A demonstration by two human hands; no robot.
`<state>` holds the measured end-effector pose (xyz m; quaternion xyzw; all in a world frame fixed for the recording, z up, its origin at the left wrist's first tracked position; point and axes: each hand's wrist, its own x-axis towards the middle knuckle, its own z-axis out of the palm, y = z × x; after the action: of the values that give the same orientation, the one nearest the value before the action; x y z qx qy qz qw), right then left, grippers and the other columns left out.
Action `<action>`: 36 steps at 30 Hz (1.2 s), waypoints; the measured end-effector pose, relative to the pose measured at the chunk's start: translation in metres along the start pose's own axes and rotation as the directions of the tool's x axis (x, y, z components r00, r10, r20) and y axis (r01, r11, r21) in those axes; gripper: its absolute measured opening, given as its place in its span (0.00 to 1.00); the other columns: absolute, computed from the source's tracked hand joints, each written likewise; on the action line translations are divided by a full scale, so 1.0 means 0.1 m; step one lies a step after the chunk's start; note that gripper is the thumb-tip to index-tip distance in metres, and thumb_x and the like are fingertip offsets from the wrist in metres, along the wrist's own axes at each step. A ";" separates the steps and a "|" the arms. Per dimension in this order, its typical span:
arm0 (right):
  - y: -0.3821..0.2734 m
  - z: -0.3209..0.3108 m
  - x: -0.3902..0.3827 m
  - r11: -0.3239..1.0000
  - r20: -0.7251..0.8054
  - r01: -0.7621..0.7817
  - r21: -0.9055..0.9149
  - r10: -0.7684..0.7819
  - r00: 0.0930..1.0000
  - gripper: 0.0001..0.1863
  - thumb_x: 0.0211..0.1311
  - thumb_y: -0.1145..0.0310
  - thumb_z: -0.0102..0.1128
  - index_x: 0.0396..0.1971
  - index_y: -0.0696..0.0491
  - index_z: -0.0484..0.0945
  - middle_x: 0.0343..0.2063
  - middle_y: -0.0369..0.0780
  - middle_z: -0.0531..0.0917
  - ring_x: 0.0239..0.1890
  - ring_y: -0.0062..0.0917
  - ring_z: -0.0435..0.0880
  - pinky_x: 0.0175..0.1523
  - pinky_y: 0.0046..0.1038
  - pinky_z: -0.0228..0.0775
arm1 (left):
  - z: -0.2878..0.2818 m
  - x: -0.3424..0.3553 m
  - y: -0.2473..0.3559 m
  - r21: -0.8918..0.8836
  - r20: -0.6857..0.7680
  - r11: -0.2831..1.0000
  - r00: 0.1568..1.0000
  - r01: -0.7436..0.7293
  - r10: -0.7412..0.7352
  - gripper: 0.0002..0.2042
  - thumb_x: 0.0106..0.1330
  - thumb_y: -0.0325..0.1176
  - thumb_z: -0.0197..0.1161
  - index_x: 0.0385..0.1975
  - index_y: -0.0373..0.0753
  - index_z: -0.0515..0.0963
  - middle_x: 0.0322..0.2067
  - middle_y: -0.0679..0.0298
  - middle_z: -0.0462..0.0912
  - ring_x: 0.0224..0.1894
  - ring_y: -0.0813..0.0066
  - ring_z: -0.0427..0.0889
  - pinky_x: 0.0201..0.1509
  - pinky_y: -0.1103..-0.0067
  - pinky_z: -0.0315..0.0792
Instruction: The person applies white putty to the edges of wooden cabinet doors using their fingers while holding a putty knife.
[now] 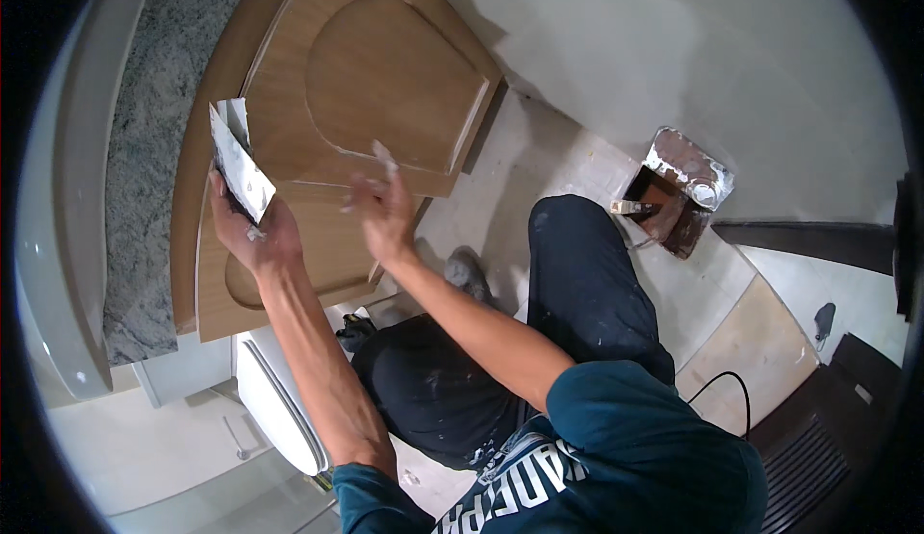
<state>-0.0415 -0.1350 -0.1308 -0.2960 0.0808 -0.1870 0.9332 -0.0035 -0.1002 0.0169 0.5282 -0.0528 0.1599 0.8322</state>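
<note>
My left hand (258, 236), palm up, holds a flat white piece (241, 164) that looks like a folded sheet or two thin plates; its exact kind is unclear. White paste is smeared on my palm. To its right, my right hand (382, 215) is held in front of a wooden cabinet door, apparently holding nothing. Its index finger stretches out, coated in white, while the other fingers are bent and slightly blurred. The wooden cabinet door (385, 82) has a curved raised panel, with whitish lines along its edges and grooves. A second wooden panel (289, 260) lies nearer to me.
A grey speckled stone countertop (164, 130) runs along the left. On the floor at right stands an open, paint-stained tray (674, 183) with a brush (632, 207) across it. My bent knees are below. A dark slatted unit (808, 467) stands at lower right, beside a black cable (739, 380).
</note>
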 end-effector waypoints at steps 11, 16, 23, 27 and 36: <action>0.15 0.11 -0.04 0.870 0.180 0.214 -0.445 -0.147 0.973 0.43 0.68 0.62 0.47 0.68 0.65 0.29 0.68 0.61 0.45 0.66 0.48 0.60 0.65 0.34 0.58 | 0.03 0.02 -0.02 -0.077 -0.036 0.997 0.999 0.023 -0.025 0.16 0.74 0.34 0.43 0.48 0.29 0.72 0.39 0.52 0.82 0.19 0.82 0.72 0.08 0.90 0.54; -0.03 0.43 -0.07 0.890 0.122 0.143 -0.434 -0.099 0.988 0.43 0.69 0.64 0.42 0.66 0.68 0.24 0.66 0.67 0.43 0.66 0.53 0.58 0.66 0.36 0.56 | -0.04 0.01 0.01 -0.022 0.007 0.999 1.000 0.030 -0.030 0.14 0.73 0.34 0.44 0.48 0.32 0.73 0.40 0.55 0.82 0.29 0.76 0.78 0.24 0.85 0.68; -0.28 0.44 0.03 0.948 0.078 0.219 -0.232 -0.206 0.975 0.39 0.70 0.64 0.46 0.70 0.59 0.33 0.66 0.54 0.58 0.61 0.32 0.70 0.58 0.26 0.65 | -0.32 0.10 0.06 -0.024 0.141 0.999 0.990 0.028 -0.024 0.15 0.73 0.36 0.46 0.50 0.32 0.73 0.45 0.61 0.81 0.47 0.73 0.78 0.53 0.78 0.70; 0.15 -0.50 0.32 0.977 -0.115 0.126 -0.170 -0.146 0.983 0.30 0.69 0.61 0.53 0.65 0.58 0.59 0.42 0.38 0.83 0.41 0.13 0.78 0.46 0.16 0.68 | -0.30 0.12 0.01 -0.074 0.200 0.994 0.978 0.075 -0.059 0.15 0.73 0.36 0.46 0.49 0.32 0.74 0.46 0.61 0.81 0.48 0.74 0.79 0.53 0.78 0.71; 0.39 -1.17 0.55 0.916 0.084 -0.197 -0.350 0.240 0.967 0.19 0.66 0.60 0.55 0.48 0.57 0.78 0.37 0.38 0.84 0.41 0.17 0.79 0.47 0.22 0.69 | -0.31 0.13 0.02 -0.040 0.201 0.997 0.978 0.059 -0.050 0.16 0.73 0.36 0.47 0.53 0.33 0.71 0.50 0.62 0.79 0.51 0.74 0.77 0.57 0.78 0.69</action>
<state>-0.0098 -0.1886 -0.2509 -0.4521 0.0859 -0.0457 0.8866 0.0054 -0.0691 0.0082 0.5236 -0.1254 0.0820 0.8387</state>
